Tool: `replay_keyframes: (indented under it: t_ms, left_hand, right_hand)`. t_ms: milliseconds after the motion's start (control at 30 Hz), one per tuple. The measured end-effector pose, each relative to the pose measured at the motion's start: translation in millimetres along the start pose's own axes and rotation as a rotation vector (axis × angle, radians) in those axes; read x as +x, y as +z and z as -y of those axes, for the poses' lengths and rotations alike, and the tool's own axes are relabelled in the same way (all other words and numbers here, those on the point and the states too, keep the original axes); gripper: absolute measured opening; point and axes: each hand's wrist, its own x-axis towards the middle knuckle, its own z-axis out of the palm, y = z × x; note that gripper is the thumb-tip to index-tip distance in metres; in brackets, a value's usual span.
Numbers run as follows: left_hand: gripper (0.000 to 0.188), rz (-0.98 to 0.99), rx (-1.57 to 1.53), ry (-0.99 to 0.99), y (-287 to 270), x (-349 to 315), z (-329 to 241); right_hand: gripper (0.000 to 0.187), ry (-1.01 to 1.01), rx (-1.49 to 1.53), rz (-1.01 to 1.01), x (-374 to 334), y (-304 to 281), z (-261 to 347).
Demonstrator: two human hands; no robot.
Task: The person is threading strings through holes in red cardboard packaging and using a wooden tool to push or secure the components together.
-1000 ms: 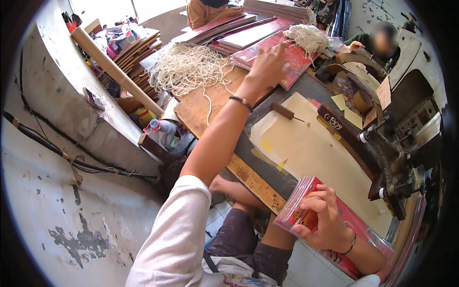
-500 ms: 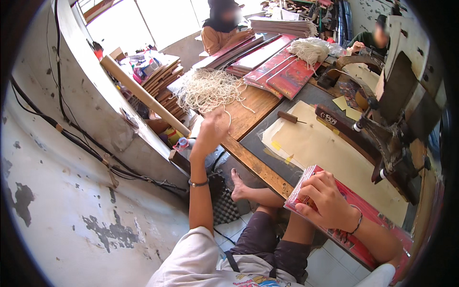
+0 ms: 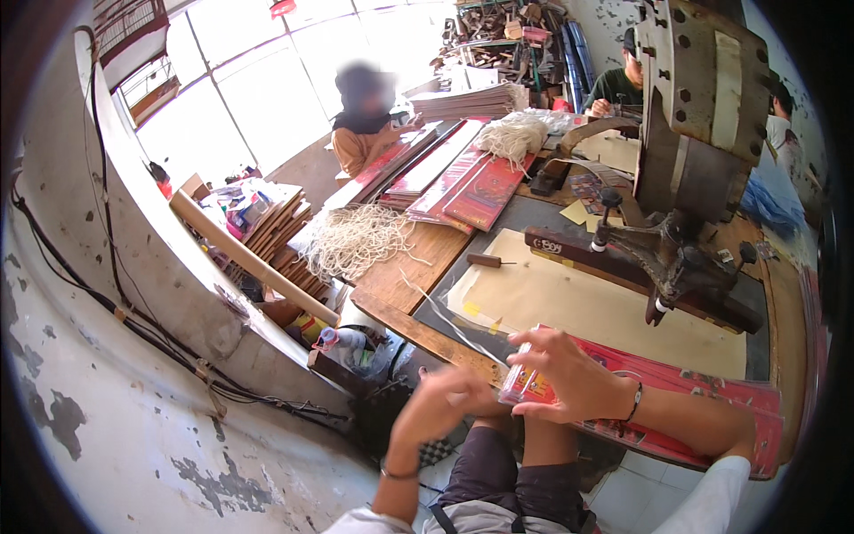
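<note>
My right hand (image 3: pixel 574 378) arches over the near-left end of a stack of red printed boards (image 3: pixel 685 374) along the table's near edge. Its thumb and fingers are spread on either side of that end. Close by, to the left and lower, my left hand (image 3: pixel 440 400) is bent in front of the table edge; motion smears its fingers, so whether they hold anything is unclear. A thin pale cord (image 3: pixel 449 322) trails across the table's corner toward the stack's end by my hands. Farther back lies a loose heap of similar cord (image 3: pixel 356 240).
A heavy metal clamp-like device (image 3: pixel 667 258) stands over a beige sheet (image 3: pixel 569 294) at right. A wooden-handled awl (image 3: pixel 486 260) lies there. More red boards (image 3: pixel 485 191) and a cord bundle (image 3: pixel 511 138) lie farther back. Two people sit across the table; another is at far right.
My left hand has come down and right from beside the cord heap to near the stack's end. A cord now trails over the table corner. My right hand's fingers have spread. The view has shifted.
</note>
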Motion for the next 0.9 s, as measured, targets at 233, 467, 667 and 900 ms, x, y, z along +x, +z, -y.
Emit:
replay_keyframes:
  t_ms: [233, 467, 667, 900]
  left_hand:
    - [0.010, -0.284, -0.163, -0.048, 64.3, -23.8, -44.0]
    - [0.011, -0.383, 0.129, -0.169, 38.8, -44.9, -10.0]
    - [0.006, -0.347, 0.365, -0.361, 19.7, -88.2, 39.1]
    - [0.013, -0.267, 0.367, -0.512, 21.6, -104.3, 54.0]
  right_hand:
    - [0.033, -0.217, 0.086, 0.219, -11.0, 11.0, -22.1]
    - [0.015, -0.256, 0.022, 0.133, -12.1, 11.9, -17.9]
    - [0.014, -0.256, -0.001, 0.160, -9.9, 17.9, -19.1]
    - [0.014, -0.202, -0.014, 0.104, -13.9, 11.8, -20.8]
